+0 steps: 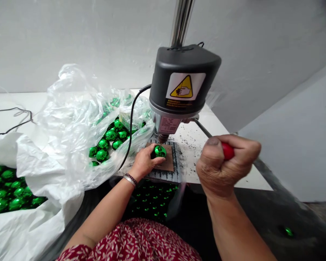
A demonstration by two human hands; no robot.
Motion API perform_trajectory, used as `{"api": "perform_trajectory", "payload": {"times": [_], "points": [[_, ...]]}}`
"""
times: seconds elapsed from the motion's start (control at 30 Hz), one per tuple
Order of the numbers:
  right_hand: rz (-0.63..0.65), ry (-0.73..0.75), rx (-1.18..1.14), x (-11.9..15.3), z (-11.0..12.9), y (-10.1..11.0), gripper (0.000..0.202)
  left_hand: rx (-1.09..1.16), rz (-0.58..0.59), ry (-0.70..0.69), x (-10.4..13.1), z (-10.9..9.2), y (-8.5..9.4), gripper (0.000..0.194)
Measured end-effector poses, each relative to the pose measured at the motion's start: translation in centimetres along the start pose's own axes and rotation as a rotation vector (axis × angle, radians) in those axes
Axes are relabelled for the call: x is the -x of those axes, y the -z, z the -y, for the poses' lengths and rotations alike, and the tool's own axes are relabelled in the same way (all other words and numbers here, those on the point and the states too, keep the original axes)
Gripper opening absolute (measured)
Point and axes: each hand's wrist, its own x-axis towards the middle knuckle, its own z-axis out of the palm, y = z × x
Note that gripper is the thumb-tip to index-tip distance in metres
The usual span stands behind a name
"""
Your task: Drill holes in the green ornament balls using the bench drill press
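Left hand (144, 161) gripping a green bauble (160, 151) on the brown pad (168, 163) of the bench drill (182, 87), near the table's front edge (250, 183). Right hand (225, 163) fisted around the red-knobbed feed lever (227, 150). Bit just above the bauble; drilling seemingly under way. Many baubles waiting in the clear bag (108, 139) at left, more heaped in the white sack (8, 194).

A white table (233, 139) is set against a pale wall. The ribbed grey base plate (174, 159) of a bench drill is carried on it, topped by a brown flat pad (168, 163). Dark specks (190, 139) are scattered beside the plate. A clear plastic bag of shiny green balls (78, 119) and a thin black cable (13, 119) are laid to the left.
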Motion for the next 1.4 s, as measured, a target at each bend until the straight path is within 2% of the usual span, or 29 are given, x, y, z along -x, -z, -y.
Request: {"api": "perform_trajectory", "payload": {"times": [0.13, 0.2, 0.33, 0.43, 0.5, 0.57, 0.73, 0.8, 0.9, 0.97, 1.0, 1.07, 1.13, 1.23, 1.4], "points": [[0.026, 0.027, -0.047, 0.8, -0.4, 0.0, 0.01, 0.015, -0.013, 0.003, 0.0, 0.0, 0.0, 0.043], [0.001, 0.034, -0.047, 0.3, -0.5, -0.2, 0.01, 0.018, -0.017, 0.022, -0.1, -0.1, -0.1, 0.044], [-0.055, 0.013, -0.014, -3.1, -0.3, -1.2, 0.013, 0.055, -0.024, 0.048, 0.0, -0.4, -0.1, 0.045], [0.015, -0.118, 0.029, -5.8, 0.0, -1.8, 0.018, 0.083, -0.081, 0.039, 0.7, -0.6, 0.0, 0.043], [0.042, -0.169, 0.043, -6.7, 0.1, -1.9, 0.019, 0.053, -0.096, 0.047, 1.7, -0.7, 0.4, 0.044], [0.049, -0.174, 0.045, -6.8, 0.1, -1.9, 0.019, 0.016, -0.062, 0.045, 3.2, -0.7, 1.1, 0.049], [0.062, -0.169, 0.03, -6.4, -0.2, -1.8, 0.017, 0.019, 0.148, -0.092, 6.8, -0.8, 4.1, 0.062], [0.054, -0.174, 0.026, -6.4, -0.2, -1.9, 0.016, 0.004, 0.103, -0.116, 7.1, -0.8, 5.8, 0.056], [0.044, -0.185, 0.025, -6.5, -0.3, -1.9, 0.014, -0.121, -0.181, -0.035, 5.6, -0.2, 8.9, 0.035], [0.044, -0.198, 0.023, -6.5, -0.4, -1.8, 0.013, -0.291, -0.34, 0.104, 3.9, 0.8, 10.8, 0.033], [0.048, -0.2, 0.019, -6.5, -0.4, -1.8, 0.014, -0.388, -0.339, 0.204, 3.1, 1.3, 11.6, 0.033], [0.056, -0.197, 0.008, -6.5, -0.5, -1.7, 0.015, -0.532, -0.229, 0.388, 1.7, 2.4, 12.3, 0.032], [0.064, -0.189, -0.004, -6.5, -0.5, -1.6, 0.018, -0.597, -0.113, 0.474, 1.0, 3.3, 12.2, 0.038], [0.063, -0.184, -0.012, -6.4, -0.5, -1.7, 0.018, -0.633, -0.044, 0.48, 0.7, 4.0, 11.3, 0.054], [0.06, -0.193, -0.033, -6.3, -0.3, -1.8, 0.022, -0.607, 0.006, 0.416, 0.2, 4.7, 10.4, 0.059]]}}
